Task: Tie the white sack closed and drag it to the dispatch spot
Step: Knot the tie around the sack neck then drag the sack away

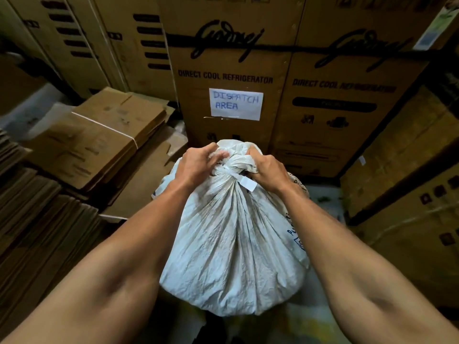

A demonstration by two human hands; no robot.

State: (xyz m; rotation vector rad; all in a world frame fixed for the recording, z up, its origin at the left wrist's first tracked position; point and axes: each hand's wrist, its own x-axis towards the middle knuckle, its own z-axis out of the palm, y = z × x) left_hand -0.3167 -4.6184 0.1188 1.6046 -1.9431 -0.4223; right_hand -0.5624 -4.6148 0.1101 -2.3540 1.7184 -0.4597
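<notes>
A full white sack (233, 244) stands on the floor between my forearms, its neck gathered and bound with a white strap (244, 178) whose loose end sticks out toward the right. My left hand (196, 165) grips the bunched top of the sack on the left side. My right hand (267, 170) grips the bunched top on the right side, just beside the strap. Straight ahead, a white paper sign reading "DISPATCH AREA" (236, 104) is taped to a tall cardboard carton just behind the sack.
Tall refrigerator cartons (347, 70) wall off the back. Stacks of flattened cardboard (99, 135) fill the left side, one bundle tied with white strap. More cartons (409, 194) stand on the right. A narrow strip of floor (323, 194) shows right of the sack.
</notes>
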